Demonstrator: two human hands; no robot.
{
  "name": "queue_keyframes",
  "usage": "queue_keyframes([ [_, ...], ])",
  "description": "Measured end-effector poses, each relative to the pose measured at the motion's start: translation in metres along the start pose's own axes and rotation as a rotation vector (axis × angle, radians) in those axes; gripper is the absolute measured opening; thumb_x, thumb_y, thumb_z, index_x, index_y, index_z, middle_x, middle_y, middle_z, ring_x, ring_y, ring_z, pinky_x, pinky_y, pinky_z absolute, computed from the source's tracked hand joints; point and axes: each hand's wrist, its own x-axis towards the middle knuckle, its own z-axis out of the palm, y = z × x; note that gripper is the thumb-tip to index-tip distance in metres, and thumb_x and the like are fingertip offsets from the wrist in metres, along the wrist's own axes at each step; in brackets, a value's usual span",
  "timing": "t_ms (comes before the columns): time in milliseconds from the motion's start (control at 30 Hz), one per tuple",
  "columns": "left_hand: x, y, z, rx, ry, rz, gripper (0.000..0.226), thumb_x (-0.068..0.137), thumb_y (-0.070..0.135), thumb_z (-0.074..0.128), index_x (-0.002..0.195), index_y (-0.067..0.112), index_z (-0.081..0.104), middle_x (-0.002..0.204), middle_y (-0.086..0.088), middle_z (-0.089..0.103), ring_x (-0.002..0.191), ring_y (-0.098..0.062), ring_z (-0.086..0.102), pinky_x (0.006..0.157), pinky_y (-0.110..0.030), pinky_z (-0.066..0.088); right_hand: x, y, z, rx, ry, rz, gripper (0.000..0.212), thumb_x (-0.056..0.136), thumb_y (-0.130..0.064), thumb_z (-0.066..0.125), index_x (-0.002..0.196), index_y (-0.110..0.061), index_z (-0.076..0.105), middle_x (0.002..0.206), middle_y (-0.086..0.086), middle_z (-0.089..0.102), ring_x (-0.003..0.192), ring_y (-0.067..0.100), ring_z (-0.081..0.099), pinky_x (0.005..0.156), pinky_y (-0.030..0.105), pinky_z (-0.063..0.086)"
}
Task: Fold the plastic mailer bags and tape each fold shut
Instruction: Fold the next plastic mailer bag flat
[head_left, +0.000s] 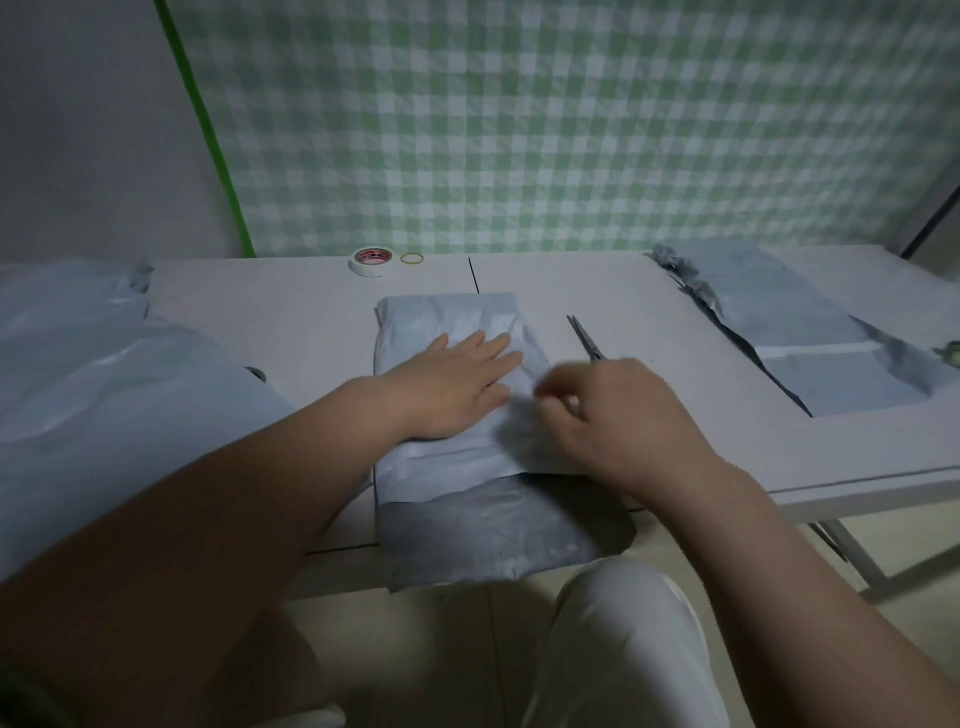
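Mailer (447, 322) looks thin, slippery. Left hand (457, 387) pins the fold, fingers straight; right hand (623, 415) curled, blurry, so can't tell what it holds.

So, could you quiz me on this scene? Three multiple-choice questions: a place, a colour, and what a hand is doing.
1. Where is the tape roll? A) on the table, far edge, beside the rubber band; B) on the floor; C) hanging on the wall.
2. What colour is the rubber band? A) red; B) yellow; C) black.
3. How is the left hand? A) clenched in a fist; B) flat on the middle mailer bag, fingers straight; C) raised off the table.
Answers: 1 A, it lies by the band at the back; 2 B, the loop shows yellow; 3 B, its palm presses the bag.
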Motion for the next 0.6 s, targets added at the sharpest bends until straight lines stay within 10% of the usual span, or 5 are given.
queue_keyframes([
  [167, -0.003, -0.005, 0.003, -0.240, 0.187, 0.050, 0.031, 0.096, 0.018, 0.044, 0.121, 0.008, 0.059, 0.130, -0.011, 0.056, 0.122, -0.026, 0.048, 0.109, -0.040, 0.029, 0.053, -0.007, 0.035, 0.342, -0.155, -0.137, 0.043, 0.097, -0.016, 0.040, 0.139, -0.013, 0.046, 0.147, 0.007, 0.042, 0.136, 0.019, 0.037, 0.104, 0.021, 0.024],
  [300, -0.009, -0.034, 0.004, -0.230, 0.463, 0.024, 0.017, 0.089, 0.012, 0.052, 0.097, 0.006, 0.066, 0.101, -0.010, 0.068, 0.098, -0.026, 0.060, 0.077, -0.026, 0.039, 0.074, -0.004, 0.052, 0.340, -0.203, -0.139, 0.041, 0.099, -0.016, 0.036, 0.140, -0.012, 0.043, 0.140, 0.012, 0.049, 0.129, 0.026, 0.043, 0.104, 0.027, 0.027],
  [433, -0.011, -0.045, 0.012, -0.199, 0.255, 0.065, 0.044, 0.098, 0.032, 0.044, 0.140, 0.018, 0.044, 0.151, 0.001, 0.035, 0.140, -0.015, 0.030, 0.110, -0.022, 0.023, 0.082, 0.004, 0.066, 0.219, -0.243, -0.190, 0.023, 0.095, -0.020, 0.040, 0.117, -0.014, 0.046, 0.109, 0.009, 0.055, 0.101, 0.032, 0.054, 0.081, 0.036, 0.039],
  [600, -0.020, -0.049, 0.012, -0.069, -0.010, -0.020, 0.066, 0.093, 0.060, 0.022, 0.150, 0.037, -0.005, 0.158, 0.007, -0.013, 0.146, -0.013, -0.011, 0.119, -0.035, -0.001, 0.074, 0.012, 0.059, 0.080, -0.276, -0.210, 0.042, 0.100, -0.025, 0.036, 0.141, -0.017, 0.035, 0.141, 0.007, 0.045, 0.127, 0.026, 0.044, 0.098, 0.035, 0.035],
])
